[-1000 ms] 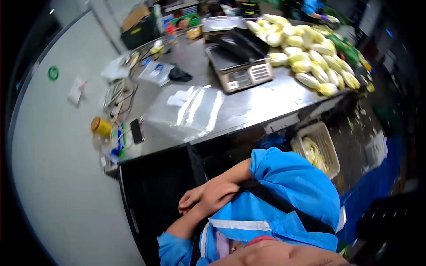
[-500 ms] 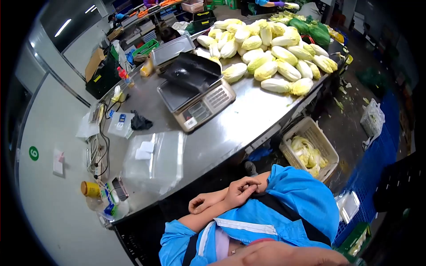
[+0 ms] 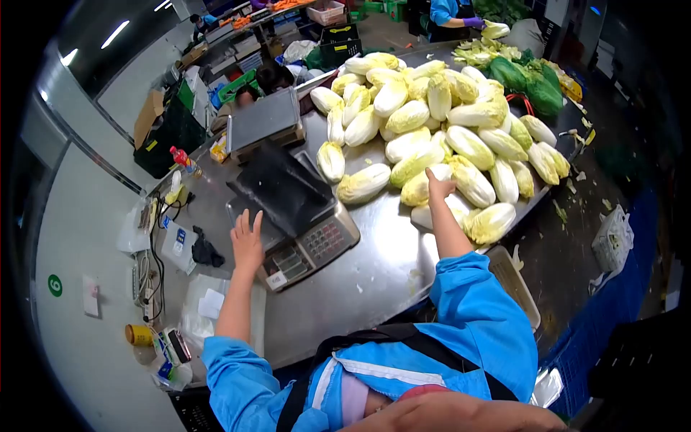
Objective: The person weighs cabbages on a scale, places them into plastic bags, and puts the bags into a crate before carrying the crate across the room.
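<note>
My left hand (image 3: 247,241), fingers spread, is at the left front edge of a digital scale (image 3: 306,248) and holds nothing. On the scale lies a black plastic sheet or tray (image 3: 279,189), its surface shiny. My right hand (image 3: 440,187) reaches onto the front of a big pile of Chinese cabbages (image 3: 410,115), with its fingers apart. Its fingertips overlap a yellowish Chinese cabbage (image 3: 416,191), and more cabbages lie under the wrist. A single pale cabbage (image 3: 363,183) lies between the scale and my right hand.
Clear plastic bags (image 3: 198,309) lie on the metal table (image 3: 345,295) at the left. A second scale (image 3: 264,122) stands behind the first. A crate (image 3: 515,284) is below the table's right edge. At the far side a co-worker (image 3: 450,18) in blue holds a cabbage.
My hands were folded together over my lap. They have come apart and reached forward, the left to the scale and the right to the cabbage pile. The view has shifted closer to the table.
</note>
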Action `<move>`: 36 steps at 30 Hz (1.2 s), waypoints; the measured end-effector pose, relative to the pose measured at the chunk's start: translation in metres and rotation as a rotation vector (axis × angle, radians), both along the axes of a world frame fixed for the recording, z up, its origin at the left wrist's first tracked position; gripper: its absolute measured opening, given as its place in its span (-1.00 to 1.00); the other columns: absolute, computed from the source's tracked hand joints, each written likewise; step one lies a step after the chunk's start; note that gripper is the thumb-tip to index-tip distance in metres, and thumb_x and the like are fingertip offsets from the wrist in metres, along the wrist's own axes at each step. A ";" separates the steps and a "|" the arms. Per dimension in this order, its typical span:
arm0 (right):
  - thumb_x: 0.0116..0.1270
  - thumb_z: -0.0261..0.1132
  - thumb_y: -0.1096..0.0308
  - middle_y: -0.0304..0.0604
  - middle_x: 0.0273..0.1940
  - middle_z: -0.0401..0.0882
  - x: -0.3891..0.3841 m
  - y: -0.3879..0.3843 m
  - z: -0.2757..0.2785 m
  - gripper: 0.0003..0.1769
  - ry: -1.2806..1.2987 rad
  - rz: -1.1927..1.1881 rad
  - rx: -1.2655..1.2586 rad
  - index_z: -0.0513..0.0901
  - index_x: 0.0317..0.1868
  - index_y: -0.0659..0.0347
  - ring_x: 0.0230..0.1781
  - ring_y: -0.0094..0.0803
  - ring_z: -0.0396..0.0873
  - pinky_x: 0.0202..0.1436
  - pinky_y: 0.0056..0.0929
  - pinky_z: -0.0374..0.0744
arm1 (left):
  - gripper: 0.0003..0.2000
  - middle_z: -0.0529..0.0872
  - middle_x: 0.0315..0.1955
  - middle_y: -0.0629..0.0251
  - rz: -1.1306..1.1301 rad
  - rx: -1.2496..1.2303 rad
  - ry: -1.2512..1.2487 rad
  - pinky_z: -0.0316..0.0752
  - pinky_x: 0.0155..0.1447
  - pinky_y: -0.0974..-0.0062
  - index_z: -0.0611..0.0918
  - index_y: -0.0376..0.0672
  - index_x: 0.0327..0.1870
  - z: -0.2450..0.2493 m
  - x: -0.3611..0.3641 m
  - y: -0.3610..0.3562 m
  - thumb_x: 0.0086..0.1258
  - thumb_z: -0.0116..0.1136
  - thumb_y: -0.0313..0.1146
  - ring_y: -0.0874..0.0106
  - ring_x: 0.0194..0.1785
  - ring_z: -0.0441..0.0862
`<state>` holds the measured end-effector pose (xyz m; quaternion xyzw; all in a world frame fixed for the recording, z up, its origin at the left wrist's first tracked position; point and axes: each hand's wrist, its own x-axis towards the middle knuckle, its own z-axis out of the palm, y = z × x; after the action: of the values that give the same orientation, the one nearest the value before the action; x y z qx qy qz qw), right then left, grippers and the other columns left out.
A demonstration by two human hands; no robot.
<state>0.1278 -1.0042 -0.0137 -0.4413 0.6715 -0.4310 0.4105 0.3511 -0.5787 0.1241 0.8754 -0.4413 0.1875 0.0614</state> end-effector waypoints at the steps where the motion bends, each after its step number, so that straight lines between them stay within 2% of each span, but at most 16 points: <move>1: -0.32 0.53 -0.01 0.30 0.21 0.04 0.005 -0.010 -0.002 0.24 -0.021 -0.011 0.111 -0.03 0.24 0.40 0.23 0.06 0.10 0.28 -0.15 0.17 | -0.33 0.35 0.11 0.14 -0.010 0.094 -0.152 0.13 0.24 0.18 0.33 -0.04 0.17 -0.001 0.018 -0.006 -0.11 0.19 -0.56 0.19 0.26 0.20; 2: -0.36 0.52 -0.08 0.29 0.20 0.08 0.011 -0.019 -0.004 0.28 -0.002 0.002 0.307 -0.04 0.26 0.36 0.23 0.06 0.14 0.28 -0.15 0.20 | -0.36 0.34 0.12 0.17 -0.021 0.188 -0.303 0.07 0.26 0.11 0.38 0.00 0.13 -0.004 0.033 -0.014 -0.12 0.22 -0.53 0.19 0.26 0.17; 3: -0.42 0.53 -0.12 0.31 0.29 -0.12 0.009 -0.027 -0.021 0.45 -0.050 0.114 0.345 -0.24 0.29 0.43 0.32 0.04 -0.05 0.34 -0.22 0.12 | -0.36 0.34 0.12 0.17 -0.025 0.184 -0.311 0.07 0.26 0.11 0.38 0.00 0.13 -0.012 0.048 -0.019 -0.12 0.22 -0.53 0.19 0.26 0.17; 5: -0.35 0.53 -0.05 0.32 0.26 -0.05 0.011 -0.022 -0.008 0.39 0.004 0.120 0.413 -0.23 0.30 0.40 0.29 0.05 0.03 0.33 -0.24 0.14 | -0.57 0.46 0.01 0.25 -0.154 0.265 -0.156 0.00 0.26 0.02 0.53 0.04 -0.06 -0.026 0.072 -0.027 -0.06 0.19 -0.45 0.27 0.18 0.29; 7: -0.20 0.48 0.13 0.28 0.20 0.11 0.012 -0.027 -0.029 0.21 -0.026 0.068 0.353 -0.18 0.30 0.35 0.20 0.05 0.22 0.24 -0.20 0.30 | -0.80 0.62 -0.33 0.42 -0.180 0.505 -0.057 0.00 0.25 -0.01 0.64 0.07 -0.28 -0.020 0.071 -0.044 0.09 0.02 -0.40 0.39 -0.04 0.46; 9: -0.13 0.42 0.33 0.18 0.11 0.27 0.000 -0.025 -0.042 0.01 -0.674 0.087 0.256 -0.04 0.27 0.30 0.06 -0.01 0.39 0.08 -0.17 0.46 | -0.80 0.58 -0.27 0.41 -0.434 0.230 0.011 0.05 0.22 0.04 0.61 0.02 -0.29 -0.020 0.057 -0.051 0.02 0.10 -0.39 0.41 -0.02 0.43; 11: -0.13 0.39 0.42 0.09 0.05 0.34 -0.008 0.016 0.026 -0.11 -1.022 0.289 0.156 0.11 0.23 0.26 -0.06 -0.08 0.48 -0.05 -0.18 0.55 | -0.68 0.56 -0.17 0.43 -0.361 0.104 0.184 0.09 0.21 0.10 0.57 0.02 -0.22 0.004 0.030 -0.052 -0.09 0.29 -0.38 0.40 0.10 0.38; 13: -0.15 0.39 0.40 0.04 0.05 0.36 0.008 0.062 0.084 -0.11 -0.879 0.547 -0.017 0.15 0.23 0.24 0.00 -0.09 0.45 0.04 -0.19 0.48 | -0.73 0.59 -0.24 0.41 -0.271 0.054 0.168 0.13 0.18 0.14 0.58 -0.01 -0.26 -0.007 0.035 -0.037 -0.06 0.22 -0.46 0.41 0.02 0.44; 19: -0.29 0.38 0.41 0.08 0.19 0.21 0.135 0.152 0.182 -0.02 0.184 1.467 -1.227 0.17 0.27 0.09 0.18 -0.04 0.24 0.17 -0.13 0.28 | -0.76 0.61 -0.39 0.36 -0.441 -0.118 0.213 0.28 0.05 0.33 0.60 -0.08 -0.35 -0.032 0.007 -0.047 -0.08 0.06 -0.57 0.40 -0.19 0.52; 21: -0.25 0.33 0.45 0.08 0.18 0.20 0.187 0.184 0.147 -0.10 0.407 1.515 -1.469 0.22 0.24 0.03 0.15 -0.01 0.25 0.09 -0.03 0.31 | -0.79 0.61 -0.41 0.35 -0.441 -0.167 0.261 0.31 0.00 0.39 0.60 -0.11 -0.36 -0.042 -0.002 -0.050 -0.06 0.06 -0.55 0.38 -0.21 0.52; 25: -0.09 0.26 0.37 0.06 0.21 0.18 0.226 0.220 0.091 -0.28 0.453 1.752 -1.460 0.28 0.19 0.04 0.19 0.01 0.19 0.14 0.08 0.22 | -0.79 0.60 -0.29 0.31 -0.341 -0.413 0.221 0.33 -0.02 0.34 0.58 -0.13 -0.28 -0.034 -0.024 -0.048 0.01 0.17 -0.51 0.32 -0.16 0.52; 27: -0.08 0.26 0.36 0.05 0.21 0.19 0.217 0.225 0.107 -0.31 0.590 1.828 -1.452 0.30 0.16 0.07 0.22 -0.01 0.16 0.13 0.10 0.21 | -0.78 0.58 -0.23 0.27 -0.303 -0.545 0.239 0.33 -0.02 0.33 0.57 -0.16 -0.26 -0.023 -0.047 -0.032 0.01 0.19 -0.50 0.27 -0.13 0.52; 29: -0.11 0.28 0.40 0.00 0.17 0.24 0.193 0.231 0.142 -0.33 0.544 1.661 -1.453 0.34 0.13 0.10 0.22 -0.08 0.19 0.13 0.05 0.22 | -0.79 0.60 -0.27 0.24 -0.302 -0.632 0.421 0.38 -0.06 0.32 0.57 -0.18 -0.29 -0.032 -0.070 -0.010 -0.01 0.20 -0.52 0.23 -0.13 0.53; 33: -0.03 0.30 0.44 -0.02 -0.15 0.51 0.110 0.249 0.149 -0.60 0.090 1.534 -0.936 0.51 -0.09 0.22 -0.02 -0.18 0.46 0.04 -0.28 0.39 | -0.87 0.62 -0.32 0.23 -0.191 -0.627 0.740 0.40 -0.07 0.36 0.61 -0.16 -0.33 -0.085 -0.139 0.041 0.07 0.17 -0.47 0.25 -0.19 0.55; 35: 0.07 0.30 0.31 0.04 -0.20 0.53 0.071 0.287 0.117 -0.64 -0.117 1.758 -0.424 0.52 -0.11 0.26 -0.09 -0.12 0.50 -0.01 -0.32 0.44 | -0.89 0.64 -0.33 0.21 -0.145 -0.596 0.908 0.42 -0.08 0.37 0.62 -0.16 -0.34 -0.100 -0.162 0.060 0.10 0.17 -0.46 0.24 -0.20 0.56; 36: 0.11 0.28 0.28 0.03 -0.14 0.53 0.054 0.306 0.103 -0.61 -0.016 1.895 -0.336 0.50 -0.06 0.27 -0.06 -0.15 0.49 0.04 -0.33 0.42 | -0.89 0.63 -0.34 0.20 -0.279 -0.483 0.963 0.42 -0.09 0.38 0.62 -0.16 -0.34 -0.105 -0.173 0.069 0.13 0.13 -0.40 0.24 -0.22 0.56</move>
<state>0.1822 -0.6983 0.0895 -0.8506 -0.0372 -0.0137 0.5243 0.1784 -0.5095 0.0194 0.7564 -0.4197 -0.1479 0.4795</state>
